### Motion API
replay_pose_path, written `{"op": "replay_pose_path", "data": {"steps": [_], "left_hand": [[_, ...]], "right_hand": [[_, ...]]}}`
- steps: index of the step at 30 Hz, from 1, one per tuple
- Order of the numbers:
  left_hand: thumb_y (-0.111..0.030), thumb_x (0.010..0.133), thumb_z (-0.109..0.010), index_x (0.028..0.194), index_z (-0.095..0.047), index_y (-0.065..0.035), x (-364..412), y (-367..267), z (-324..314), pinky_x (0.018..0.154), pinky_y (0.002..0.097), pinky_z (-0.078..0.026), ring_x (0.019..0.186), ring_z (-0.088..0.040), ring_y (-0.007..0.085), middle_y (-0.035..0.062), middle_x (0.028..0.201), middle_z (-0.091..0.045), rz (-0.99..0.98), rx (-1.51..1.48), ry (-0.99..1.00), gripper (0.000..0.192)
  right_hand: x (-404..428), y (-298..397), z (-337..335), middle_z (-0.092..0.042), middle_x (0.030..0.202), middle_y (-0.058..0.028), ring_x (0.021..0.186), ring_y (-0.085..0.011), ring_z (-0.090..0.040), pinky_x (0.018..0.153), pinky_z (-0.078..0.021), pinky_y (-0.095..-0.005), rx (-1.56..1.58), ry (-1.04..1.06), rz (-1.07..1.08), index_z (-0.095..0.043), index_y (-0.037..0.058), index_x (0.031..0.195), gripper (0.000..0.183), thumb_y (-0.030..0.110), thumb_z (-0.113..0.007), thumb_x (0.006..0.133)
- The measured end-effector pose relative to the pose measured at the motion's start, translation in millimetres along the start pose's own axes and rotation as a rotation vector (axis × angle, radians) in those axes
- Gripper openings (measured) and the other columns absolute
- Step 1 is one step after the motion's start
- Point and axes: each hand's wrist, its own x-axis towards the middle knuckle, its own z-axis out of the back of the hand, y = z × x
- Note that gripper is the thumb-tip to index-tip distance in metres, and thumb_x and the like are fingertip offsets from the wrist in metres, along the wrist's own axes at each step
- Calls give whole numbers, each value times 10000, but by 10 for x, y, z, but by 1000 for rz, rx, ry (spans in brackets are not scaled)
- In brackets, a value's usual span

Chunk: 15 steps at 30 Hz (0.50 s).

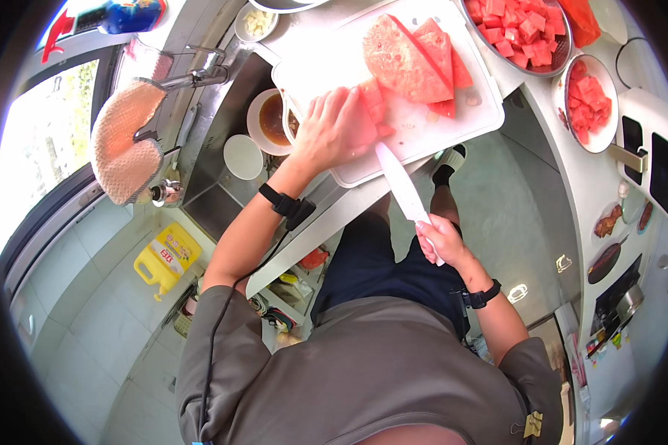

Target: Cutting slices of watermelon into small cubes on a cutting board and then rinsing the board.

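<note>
My right hand is closed around the handle of a kitchen knife with a pale blade. The blade's tip lies over the near edge of a white cutting board. My left hand rests on the board, over and beside cut pieces of watermelon; its palm side is hidden, so its hold on them is unclear. Larger slabs of watermelon lie beyond it on the board. Watermelon cubes fill a metal bowl at the upper right, and more are in a white bowl.
Left of the board is a steel sink with a bowl of brown liquid and a small white bowl. A faucet stands behind it. A small dish of chopped pale pieces sits at the top. The board reaches past the counter edge.
</note>
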Motion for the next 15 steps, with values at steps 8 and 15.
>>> {"op": "replay_pose_path", "data": {"steps": [8,15], "left_hand": [[-338,671,-924,1554,-499,-58,-33,64,-78,1105,526,-476,1287,-560,431,201,1441,-545,-4,-61,-35,1018],[-351,663,-921,1579,-499,-84,-20,66,-85,1123,534,-462,1303,-551,423,206,1452,-537,1,-70,-34,1043]], "right_hand": [[447,-49,-256,-494,663,11,468,-90,-463,439,-430,-269,69,20,71,-516,72,1008,251,280,-499,1148],[802,126,-438,-495,676,7,481,-89,-478,445,-435,-273,57,3,121,-515,72,1017,278,314,-503,1152]]}}
